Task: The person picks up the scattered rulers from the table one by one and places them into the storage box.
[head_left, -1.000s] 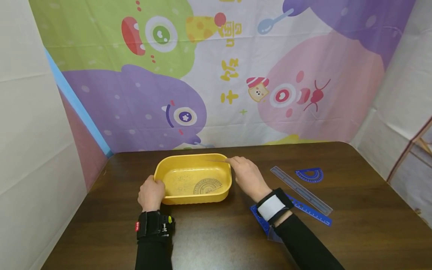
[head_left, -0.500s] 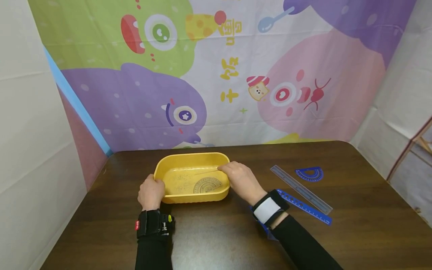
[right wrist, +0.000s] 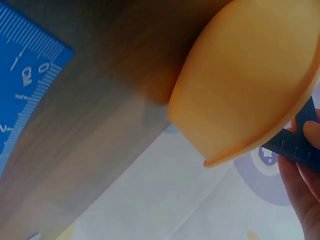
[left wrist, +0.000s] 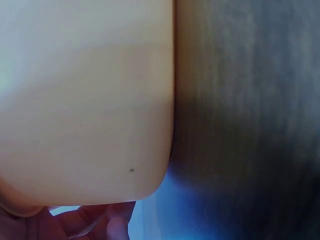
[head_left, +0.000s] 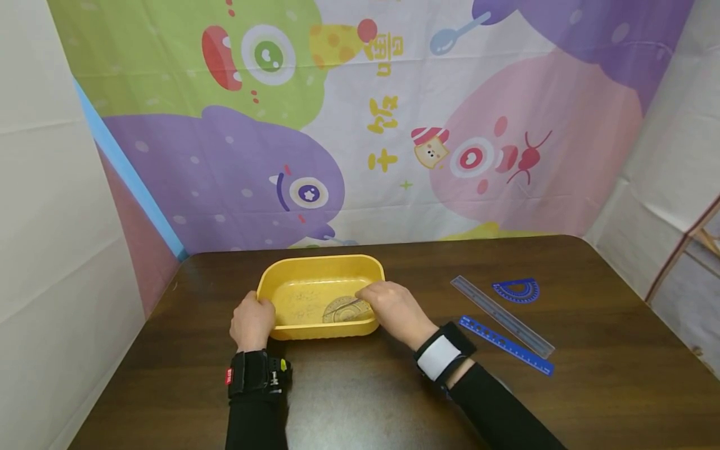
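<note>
The head view looks forward and down from above the near side of the table (head_left: 343, 394), far enough back to take in the far edge, both far corners and the printed cloth (head_left: 382, 212) behind. The left wrist view sits very near the yellow basin's (head_left: 320, 332) outer wall, turned sideways, with fingers (left wrist: 118, 229) at its bottom. The right wrist view, near and roughly upside down, faces past the basin toward the cloth. All three share basin and table; head and right wrist share cloth.
</note>
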Motion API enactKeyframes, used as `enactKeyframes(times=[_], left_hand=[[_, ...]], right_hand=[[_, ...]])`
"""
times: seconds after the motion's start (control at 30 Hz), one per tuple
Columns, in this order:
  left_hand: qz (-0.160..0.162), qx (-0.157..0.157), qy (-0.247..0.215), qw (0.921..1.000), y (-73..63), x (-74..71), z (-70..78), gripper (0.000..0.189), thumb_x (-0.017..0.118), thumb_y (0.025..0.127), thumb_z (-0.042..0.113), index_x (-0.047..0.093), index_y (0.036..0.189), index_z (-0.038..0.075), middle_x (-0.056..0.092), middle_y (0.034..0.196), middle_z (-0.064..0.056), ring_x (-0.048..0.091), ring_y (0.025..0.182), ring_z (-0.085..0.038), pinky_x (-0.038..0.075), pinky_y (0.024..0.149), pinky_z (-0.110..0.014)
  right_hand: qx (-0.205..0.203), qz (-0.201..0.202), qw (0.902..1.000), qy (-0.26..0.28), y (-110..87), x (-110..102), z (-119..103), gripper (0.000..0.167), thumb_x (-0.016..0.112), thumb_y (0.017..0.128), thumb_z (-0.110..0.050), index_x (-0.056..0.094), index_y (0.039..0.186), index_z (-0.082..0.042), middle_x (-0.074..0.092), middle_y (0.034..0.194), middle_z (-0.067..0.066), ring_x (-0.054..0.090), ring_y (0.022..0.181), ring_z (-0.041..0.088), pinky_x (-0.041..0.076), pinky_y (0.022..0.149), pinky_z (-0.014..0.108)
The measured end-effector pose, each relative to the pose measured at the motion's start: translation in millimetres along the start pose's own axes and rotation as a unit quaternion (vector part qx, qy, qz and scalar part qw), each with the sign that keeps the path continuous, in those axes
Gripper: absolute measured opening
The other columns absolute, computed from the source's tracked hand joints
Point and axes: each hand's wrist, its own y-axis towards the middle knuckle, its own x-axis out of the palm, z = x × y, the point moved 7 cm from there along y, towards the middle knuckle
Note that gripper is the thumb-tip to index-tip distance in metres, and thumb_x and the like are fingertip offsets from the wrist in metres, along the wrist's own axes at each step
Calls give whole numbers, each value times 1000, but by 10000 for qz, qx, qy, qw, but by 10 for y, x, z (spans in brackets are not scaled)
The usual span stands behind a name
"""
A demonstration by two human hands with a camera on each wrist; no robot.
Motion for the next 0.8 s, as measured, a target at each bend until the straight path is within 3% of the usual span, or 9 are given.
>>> enactKeyframes(times=[0.57,0.8], left_hand=[[-46,6,-13,10000,4,-7,-3,37,30,92,19,47,118,0,55,108,-25,53,87,-38,41,70,-49],[-52,-10,-36,10000,2,-7,-6,36,30,92,19,47,118,-1,55,106,-24,52,84,-36,41,68,-47]], right_hand=[[-263,-407,9984,290,-47,139,-84,32,65,74,7,66,100,-12,66,98,-1,62,91,12,48,81,25],[-199,-754,9962,379,-74,201,-97,31,62,78,4,65,106,-10,65,103,2,61,95,13,48,82,25]])
